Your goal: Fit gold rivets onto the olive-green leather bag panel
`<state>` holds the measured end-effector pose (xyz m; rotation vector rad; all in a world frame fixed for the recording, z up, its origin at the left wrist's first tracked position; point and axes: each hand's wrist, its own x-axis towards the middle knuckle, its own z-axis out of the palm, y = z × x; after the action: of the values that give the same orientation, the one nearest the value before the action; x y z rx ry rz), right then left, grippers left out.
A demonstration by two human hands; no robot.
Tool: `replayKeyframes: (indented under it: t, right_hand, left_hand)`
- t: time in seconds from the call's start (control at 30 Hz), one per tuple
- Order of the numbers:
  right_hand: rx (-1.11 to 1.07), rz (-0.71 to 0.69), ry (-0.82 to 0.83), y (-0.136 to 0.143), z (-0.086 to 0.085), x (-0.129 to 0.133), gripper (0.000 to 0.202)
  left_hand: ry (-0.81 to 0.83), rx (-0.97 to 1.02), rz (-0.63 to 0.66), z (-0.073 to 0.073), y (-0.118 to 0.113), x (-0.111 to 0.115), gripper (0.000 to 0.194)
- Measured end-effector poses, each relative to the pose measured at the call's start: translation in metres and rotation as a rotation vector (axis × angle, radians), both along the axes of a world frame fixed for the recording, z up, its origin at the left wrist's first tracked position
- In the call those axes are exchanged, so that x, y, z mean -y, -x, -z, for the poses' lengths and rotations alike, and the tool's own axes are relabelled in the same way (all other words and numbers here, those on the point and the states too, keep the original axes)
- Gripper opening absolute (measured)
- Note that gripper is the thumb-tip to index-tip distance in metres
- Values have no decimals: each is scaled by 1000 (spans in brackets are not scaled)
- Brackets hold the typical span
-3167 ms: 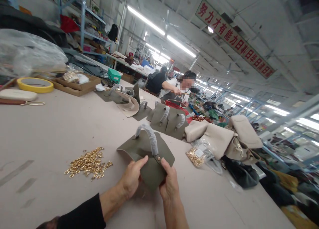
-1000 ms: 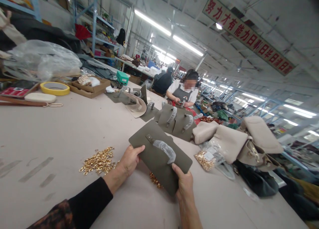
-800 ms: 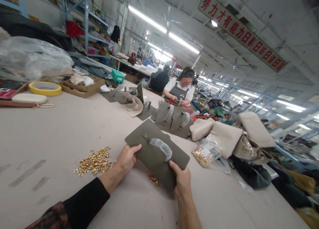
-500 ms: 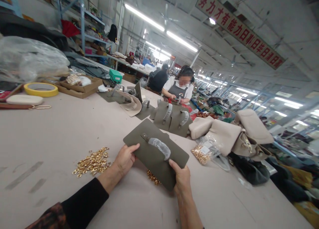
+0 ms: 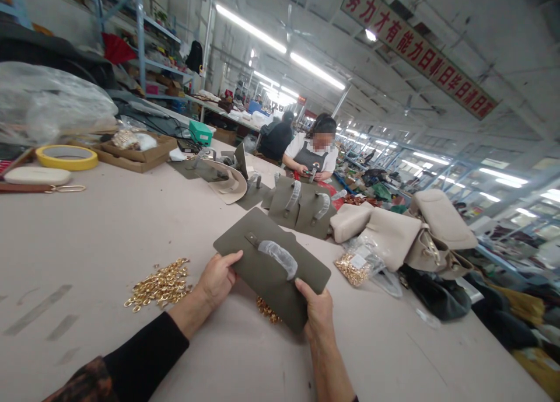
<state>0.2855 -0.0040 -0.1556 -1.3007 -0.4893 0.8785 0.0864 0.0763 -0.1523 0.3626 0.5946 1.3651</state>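
Observation:
An olive-grey bag panel (image 5: pixel 258 279) is held tilted above the table between both hands. Its carry handle (image 5: pixel 279 258) is wrapped in clear plastic, with one end tab showing. My left hand (image 5: pixel 219 278) is closed on the left edge, thumb on top and fingers partly hidden beneath. At the lower right edge, my right hand (image 5: pixel 318 308) grips the panel, its thumb close to the handle's near end. Gold metal rings (image 5: pixel 160 284) lie in a loose pile left of my left hand. More gold fittings (image 5: pixel 268 310) peek out from under the panel.
Similar panels with wrapped handles (image 5: pixel 284 201) stand across the table (image 5: pixel 109 227). Beige bags (image 5: pixel 389 233) and a plastic bag of gold fittings (image 5: pixel 352 268) lie at right. Yellow tape (image 5: pixel 66 157) and a cardboard tray (image 5: pixel 135 157) sit at left. A co-worker (image 5: pixel 312 148) works opposite.
The whole view has shifted very slightly. Both hands keep the same hold on the panel.

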Motion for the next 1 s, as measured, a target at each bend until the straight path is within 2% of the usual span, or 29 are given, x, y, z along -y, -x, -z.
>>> replayKeyframes:
  t: [0.2,0.4,0.53,0.73,1.0]
  right_hand:
    - [-93,-8,-26,12,-5,0,82]
    - [-223,9,-114,43,-11,4,91]
    - [-275,23,-169,58,-9,7,89]
    - [-298,22,-243,70,-5,9,72]
    - [-286,-4,-286,76,-2,11,64]
  left_hand:
    - [-31,-17,50,-3,-6,10,48]
    - [-244,-158,258,5,-27,47,53]
    - [-166,-138,223,4,-37,61,55]
    - [-148,-160,139,-8,-37,59,55]
    - [-111,-209,171,-3,-34,57,56]
